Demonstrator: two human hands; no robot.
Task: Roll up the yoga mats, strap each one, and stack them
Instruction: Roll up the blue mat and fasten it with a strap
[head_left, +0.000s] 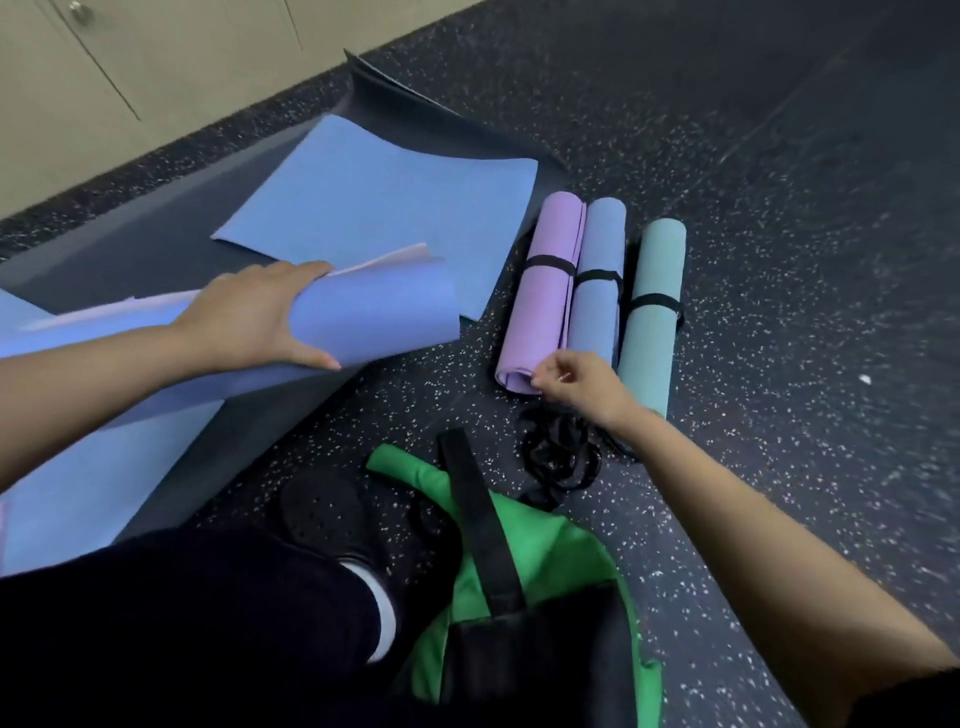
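Strapping step: a strap is wanted for the blue roll

The left hand grips the loosely rolled blue mat on the floor. The right hand, fingers curled, is above the black straps; I cannot tell whether it pinches one. Next, probably, cinch a strap around the roll without letting it spring open, then set it by the three strapped rolls.

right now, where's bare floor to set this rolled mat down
Widest bare floor lies right of the teal roll, reaching the frame edge. A smaller patch sits between the half-rolled blue mat, the purple roll and the green bag. Crowded around the loose straps below the rolls.
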